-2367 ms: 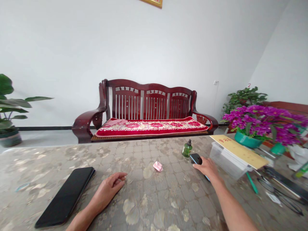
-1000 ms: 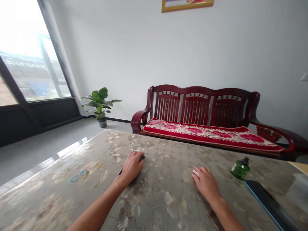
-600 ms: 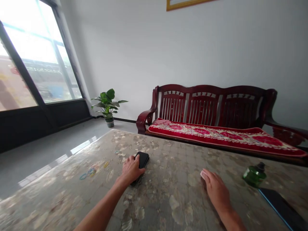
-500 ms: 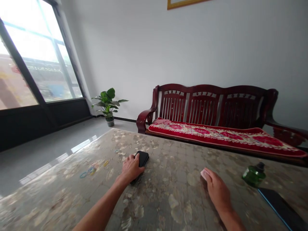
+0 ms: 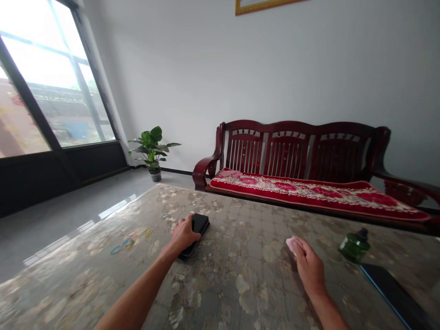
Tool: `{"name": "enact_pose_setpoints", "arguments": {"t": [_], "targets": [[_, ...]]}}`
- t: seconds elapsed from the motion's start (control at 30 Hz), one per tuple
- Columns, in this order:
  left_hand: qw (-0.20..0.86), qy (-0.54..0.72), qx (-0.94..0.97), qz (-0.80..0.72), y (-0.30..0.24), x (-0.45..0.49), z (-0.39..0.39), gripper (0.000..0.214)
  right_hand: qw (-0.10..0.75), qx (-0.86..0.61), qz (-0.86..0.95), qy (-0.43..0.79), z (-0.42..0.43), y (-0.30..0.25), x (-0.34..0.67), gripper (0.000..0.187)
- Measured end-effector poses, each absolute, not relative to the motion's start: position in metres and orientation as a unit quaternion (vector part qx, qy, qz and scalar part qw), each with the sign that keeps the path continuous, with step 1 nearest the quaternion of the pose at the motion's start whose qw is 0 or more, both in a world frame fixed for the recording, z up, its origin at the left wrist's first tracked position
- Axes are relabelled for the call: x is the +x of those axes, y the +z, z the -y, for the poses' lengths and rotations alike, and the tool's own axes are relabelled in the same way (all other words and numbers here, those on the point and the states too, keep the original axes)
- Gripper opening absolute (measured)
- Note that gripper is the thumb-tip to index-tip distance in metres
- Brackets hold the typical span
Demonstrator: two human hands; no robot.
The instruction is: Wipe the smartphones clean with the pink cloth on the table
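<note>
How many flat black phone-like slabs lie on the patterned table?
2. One flat black slab lies partly under the left hand, near the table middle; a blue-edged black slab lies at the lower right, beside the green black-capped bottle. Others may be out of frame.

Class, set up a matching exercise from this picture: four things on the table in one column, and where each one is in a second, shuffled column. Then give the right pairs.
Things
1. black phone
2. small pink item
3. green bottle
4. coloured rings

Places
A. at the fingertips of the right hand
B. held by the left hand, flat on the table
C. lying loose, to the left of the left hand
D. standing untouched, to the right of the right hand

Pairs: 1-B, 2-A, 3-D, 4-C
</note>
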State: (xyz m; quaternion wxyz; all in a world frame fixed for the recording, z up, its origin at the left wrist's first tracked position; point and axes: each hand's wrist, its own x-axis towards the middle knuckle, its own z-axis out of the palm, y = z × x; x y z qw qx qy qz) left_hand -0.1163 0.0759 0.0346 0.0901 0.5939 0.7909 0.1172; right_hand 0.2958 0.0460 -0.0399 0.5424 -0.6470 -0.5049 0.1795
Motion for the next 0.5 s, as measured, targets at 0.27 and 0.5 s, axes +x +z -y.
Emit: {"name": "enact_pose_setpoints", "arguments": {"t": [0.27, 0.5], "targets": [[0.06, 0.169, 0.663, -0.726, 0.057, -0.061, -0.063, 0.075, 0.559, -0.642, 0.477, 0.221, -0.043, -0.029, 0.291, 0.061], [0.135, 0.147, 0.734, -0.649, 0.031, 0.032, -0.05, 0.08, 0.598, -0.623, 0.457, 0.213, -0.042, -0.028, 0.291, 0.06]]}}
